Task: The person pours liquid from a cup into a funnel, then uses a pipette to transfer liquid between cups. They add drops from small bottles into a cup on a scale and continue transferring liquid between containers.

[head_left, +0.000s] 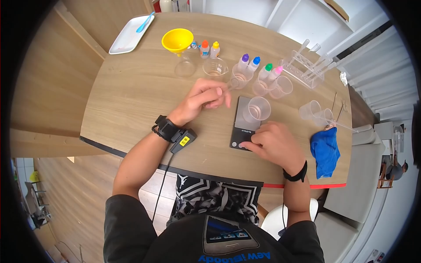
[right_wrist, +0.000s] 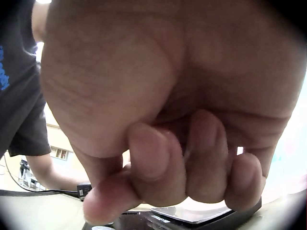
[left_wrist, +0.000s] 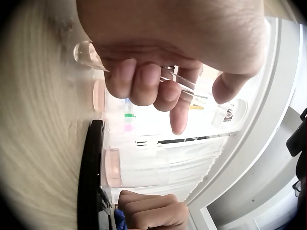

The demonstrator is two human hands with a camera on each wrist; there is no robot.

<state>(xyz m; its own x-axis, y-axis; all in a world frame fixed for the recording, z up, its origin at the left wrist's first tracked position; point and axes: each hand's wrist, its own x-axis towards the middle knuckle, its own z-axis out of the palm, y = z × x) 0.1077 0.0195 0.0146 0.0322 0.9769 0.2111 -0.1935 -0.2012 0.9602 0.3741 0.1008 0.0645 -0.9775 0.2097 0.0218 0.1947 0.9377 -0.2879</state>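
Note:
My left hand (head_left: 204, 100) hovers left of a black digital scale (head_left: 240, 134), its fingers curled round a slim clear tube (left_wrist: 86, 53) with a wider, rounded end. The tube runs across the fingers in the left wrist view; part of it is hidden behind them. On the scale's plate stands a clear plastic cup (head_left: 258, 108). At the scale's front edge, my right hand (head_left: 275, 142) has its thumb (right_wrist: 108, 197) out over the round buttons. Its other fingers are curled into the palm and hold nothing.
Behind the scale, clear cups (head_left: 280, 87) and dropper bottles (head_left: 256, 63) with coloured caps stand near a glass beaker (head_left: 215, 68). A yellow funnel (head_left: 177, 40) and white tray (head_left: 127, 37) lie far left. Rightward are a test tube rack (head_left: 302, 72) and blue cloth (head_left: 324, 153).

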